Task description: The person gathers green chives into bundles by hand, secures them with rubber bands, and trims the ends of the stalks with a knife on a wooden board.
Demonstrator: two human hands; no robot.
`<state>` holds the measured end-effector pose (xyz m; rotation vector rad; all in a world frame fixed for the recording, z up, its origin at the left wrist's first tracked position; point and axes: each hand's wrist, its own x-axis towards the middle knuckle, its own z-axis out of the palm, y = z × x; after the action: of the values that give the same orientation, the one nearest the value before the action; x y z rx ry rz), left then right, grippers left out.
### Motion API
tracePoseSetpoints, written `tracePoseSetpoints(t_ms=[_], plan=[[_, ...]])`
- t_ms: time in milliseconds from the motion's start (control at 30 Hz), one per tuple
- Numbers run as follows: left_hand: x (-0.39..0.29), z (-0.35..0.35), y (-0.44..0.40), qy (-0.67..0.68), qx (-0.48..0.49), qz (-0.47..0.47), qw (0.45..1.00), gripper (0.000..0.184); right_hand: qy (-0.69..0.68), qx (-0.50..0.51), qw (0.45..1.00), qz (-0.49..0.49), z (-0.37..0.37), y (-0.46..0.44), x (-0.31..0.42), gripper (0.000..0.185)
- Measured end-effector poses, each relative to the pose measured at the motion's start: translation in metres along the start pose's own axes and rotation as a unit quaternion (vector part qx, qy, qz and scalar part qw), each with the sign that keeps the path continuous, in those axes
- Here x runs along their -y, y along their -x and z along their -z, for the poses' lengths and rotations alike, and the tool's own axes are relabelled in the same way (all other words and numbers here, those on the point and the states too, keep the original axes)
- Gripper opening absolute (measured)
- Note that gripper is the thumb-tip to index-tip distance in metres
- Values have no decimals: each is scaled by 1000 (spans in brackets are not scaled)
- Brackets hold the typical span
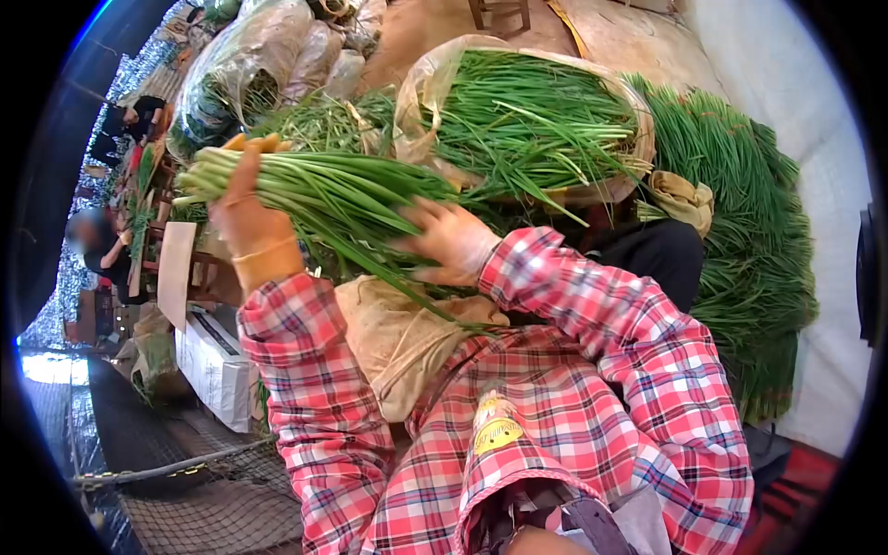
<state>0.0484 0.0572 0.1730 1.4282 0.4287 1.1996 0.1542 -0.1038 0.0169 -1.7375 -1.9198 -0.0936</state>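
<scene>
My left hand [252,217], with orange covering on its fingertips and wrist, is wrapped round a bunch of garlic chives [347,190] near the pale stem ends. The bunch lies sideways, its green leaves pointing right. Against those leaves is my right hand [451,242], slightly blurred, its fingers apart. A few long leaves droop below the bunch over a tan cloth [398,338] on my lap. Just beyond my hands, a large plastic-lined basket [642,139] holds more loose chives [527,111].
Stacked chives [749,222] line the right side beside a white wall [786,92]. Plastic sacks [245,69] stand at the back left. A white box [215,365] and dark netting [213,504] are at left. Other people [106,245] sit farther off at left.
</scene>
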Motion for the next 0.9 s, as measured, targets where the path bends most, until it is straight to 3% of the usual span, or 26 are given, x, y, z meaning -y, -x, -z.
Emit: tracePoseSetpoints(t_ms=[33,67,167,233,300,333,367,400,433,467,533,600,667,700,733,767,833,900], plan=[[-8,1,-12,61,-51,23,997,24,58,342,934,-88,-14,6,-19,56],[-13,11,-25,79,-74,19,994,23,58,468,873,-123,-26,24,-41,52],[-10,40,-46,130,-107,8,986,22,15,585,783,-210,-23,102,-84,41],[-5,46,-58,146,-115,-6,983,21,1,552,792,-261,11,109,-87,36],[-3,39,-60,132,-129,-29,982,22,-57,438,828,-345,64,100,-63,36],[-6,27,-54,105,-133,-26,985,24,-165,350,849,-360,79,94,-49,35],[-4,15,-44,104,-134,-27,985,24,-323,315,809,-377,102,75,-25,40],[-2,1,-31,70,-84,-64,992,20,-335,318,815,-350,90,79,-33,53],[1,-14,-17,35,-34,-101,994,15,-604,287,687,-284,82,73,-21,70],[3,-26,-2,-1,16,-138,990,11,-816,229,495,-191,71,61,-1,89],[5,-41,19,-74,113,-212,968,7,-872,198,407,-187,37,39,14,117],[33,-35,49,52,211,-225,950,5,-913,100,340,-203,17,28,13,114],[10,-50,106,-132,448,-261,844,14,-927,37,312,-204,8,22,14,111],[9,-51,131,-218,548,-285,755,19,-941,21,297,-159,7,21,18,107],[15,-48,146,-254,560,-361,701,26,-953,7,279,-115,6,21,23,103],[19,-44,157,-217,578,-350,705,24,-963,-6,261,-71,4,22,27,99],[28,-36,168,-199,561,-387,704,23,-960,56,276,-5,-11,22,29,92],[35,-28,175,-208,573,-388,691,23,-962,94,254,-13,-15,22,33,84]])
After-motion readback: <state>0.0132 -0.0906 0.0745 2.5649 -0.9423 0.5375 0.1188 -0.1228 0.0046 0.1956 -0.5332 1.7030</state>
